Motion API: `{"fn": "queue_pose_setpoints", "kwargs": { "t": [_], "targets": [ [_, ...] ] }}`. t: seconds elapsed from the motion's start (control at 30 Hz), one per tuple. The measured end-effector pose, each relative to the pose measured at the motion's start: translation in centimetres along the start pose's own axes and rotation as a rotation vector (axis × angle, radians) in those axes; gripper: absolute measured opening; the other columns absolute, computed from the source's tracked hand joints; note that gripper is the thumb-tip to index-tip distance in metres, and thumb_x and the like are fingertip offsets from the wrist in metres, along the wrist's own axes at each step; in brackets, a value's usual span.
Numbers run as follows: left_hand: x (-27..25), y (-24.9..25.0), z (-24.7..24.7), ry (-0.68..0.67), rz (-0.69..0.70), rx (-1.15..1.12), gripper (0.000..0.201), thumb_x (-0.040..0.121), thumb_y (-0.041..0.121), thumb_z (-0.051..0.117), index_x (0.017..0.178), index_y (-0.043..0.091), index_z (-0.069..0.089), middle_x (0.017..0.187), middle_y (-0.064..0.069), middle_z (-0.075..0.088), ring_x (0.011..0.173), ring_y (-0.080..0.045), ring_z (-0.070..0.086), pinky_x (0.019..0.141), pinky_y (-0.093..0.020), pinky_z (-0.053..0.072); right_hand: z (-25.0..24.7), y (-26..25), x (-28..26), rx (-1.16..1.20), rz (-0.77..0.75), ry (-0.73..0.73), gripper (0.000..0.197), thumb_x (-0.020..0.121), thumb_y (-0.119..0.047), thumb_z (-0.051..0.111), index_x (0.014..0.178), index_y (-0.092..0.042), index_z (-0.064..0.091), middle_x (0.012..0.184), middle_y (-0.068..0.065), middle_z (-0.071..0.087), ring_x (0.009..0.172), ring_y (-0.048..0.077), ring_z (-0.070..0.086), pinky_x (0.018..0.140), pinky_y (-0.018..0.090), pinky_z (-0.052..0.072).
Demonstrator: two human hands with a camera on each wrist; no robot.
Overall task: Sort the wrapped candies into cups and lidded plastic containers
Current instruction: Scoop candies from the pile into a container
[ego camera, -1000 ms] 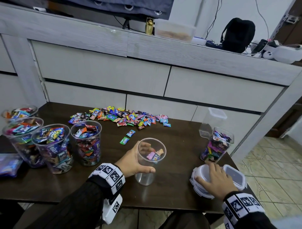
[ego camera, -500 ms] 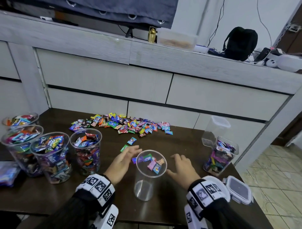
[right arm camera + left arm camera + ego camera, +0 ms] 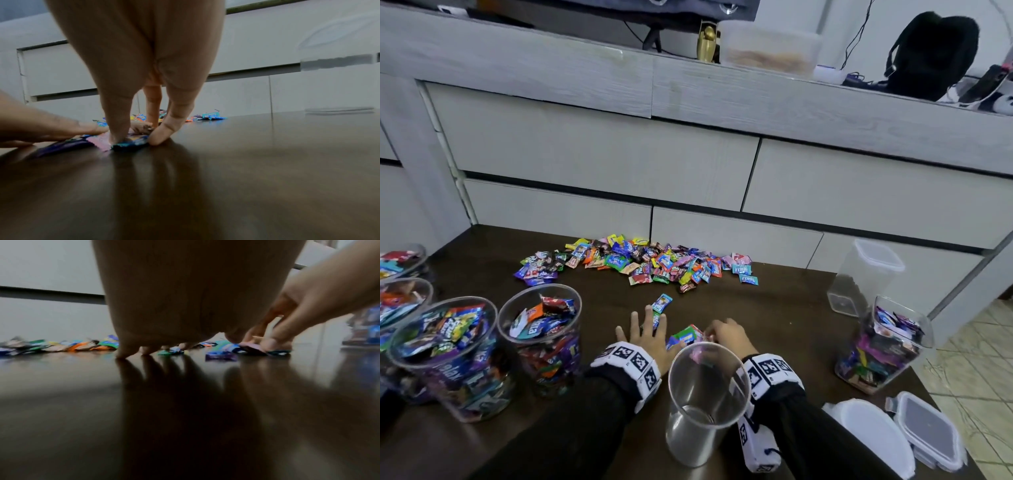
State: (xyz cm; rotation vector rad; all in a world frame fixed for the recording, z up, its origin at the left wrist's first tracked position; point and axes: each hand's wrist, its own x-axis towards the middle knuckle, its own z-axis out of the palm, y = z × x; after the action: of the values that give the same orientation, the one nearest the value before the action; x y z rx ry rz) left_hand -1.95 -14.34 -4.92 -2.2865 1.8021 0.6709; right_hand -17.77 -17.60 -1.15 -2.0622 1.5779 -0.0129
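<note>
An empty clear cup [image 3: 709,401] stands near the table's front edge. Just beyond it lies a small cluster of wrapped candies [image 3: 686,335]. My left hand [image 3: 645,334] lies flat with spread straight fingers, its fingertips [image 3: 123,353] pressing the table and a green candy [image 3: 169,352]. My right hand [image 3: 722,334] curls down over the cluster. Its thumb and a finger pinch a blue-wrapped candy [image 3: 131,143] beside a pink one [image 3: 100,141]. The main candy pile [image 3: 640,262] lies farther back.
Several candy-filled cups [image 3: 541,339] stand at the left. A filled square container [image 3: 883,346] and an empty lidded one [image 3: 866,274] stand at the right, with loose lids [image 3: 924,431] at the front right corner. Grey drawers [image 3: 602,161] rise behind the table.
My left hand let go of the cup and my right hand left the lids. Both reached forward past the cup onto the loose candies.
</note>
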Motion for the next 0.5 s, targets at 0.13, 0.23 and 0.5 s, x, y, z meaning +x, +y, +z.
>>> {"fn": "queue_pose_setpoints", "kwargs": {
  "t": [0.13, 0.23, 0.5],
  "targets": [
    [1.6, 1.1, -0.1, 0.080, 0.173, 0.088, 0.068, 0.100, 0.059, 0.014, 0.156, 0.025, -0.002, 0.163, -0.001, -0.015, 0.147, -0.025, -0.024, 0.115, -0.057, -0.013, -0.3, -0.5, 2.1, -0.032, -0.100, 0.011, 0.038, 0.086, -0.025, 0.066, 0.120, -0.012, 0.057, 0.122, 0.012, 0.047, 0.115, 0.028, 0.051, 0.096, 0.030, 0.043],
    [2.9, 1.3, -1.9, 0.186, 0.120, -0.126, 0.065, 0.101, 0.055, 0.020, 0.156, 0.022, 0.009, 0.165, 0.001, -0.006, 0.149, -0.021, -0.019, 0.114, -0.059, -0.011, -1.3, 0.3, 3.9, -0.023, -0.131, 0.066, 0.045, 0.082, -0.033, 0.070, 0.120, -0.015, 0.054, 0.118, 0.009, 0.050, 0.112, 0.024, 0.051, 0.095, 0.031, 0.043],
    [7.6, -2.3, -8.8, 0.449, -0.531, -0.389, 0.085, 0.095, 0.066, 0.032, 0.154, 0.006, 0.015, 0.163, -0.018, 0.000, 0.150, -0.035, -0.007, 0.116, -0.063, 0.000, -5.7, 3.9, 10.7, -0.035, 0.119, 0.258, 0.079, 0.085, -0.055, 0.059, 0.141, -0.010, 0.029, 0.144, 0.014, 0.034, 0.134, 0.033, 0.031, 0.105, 0.044, 0.035]
  ]
}}
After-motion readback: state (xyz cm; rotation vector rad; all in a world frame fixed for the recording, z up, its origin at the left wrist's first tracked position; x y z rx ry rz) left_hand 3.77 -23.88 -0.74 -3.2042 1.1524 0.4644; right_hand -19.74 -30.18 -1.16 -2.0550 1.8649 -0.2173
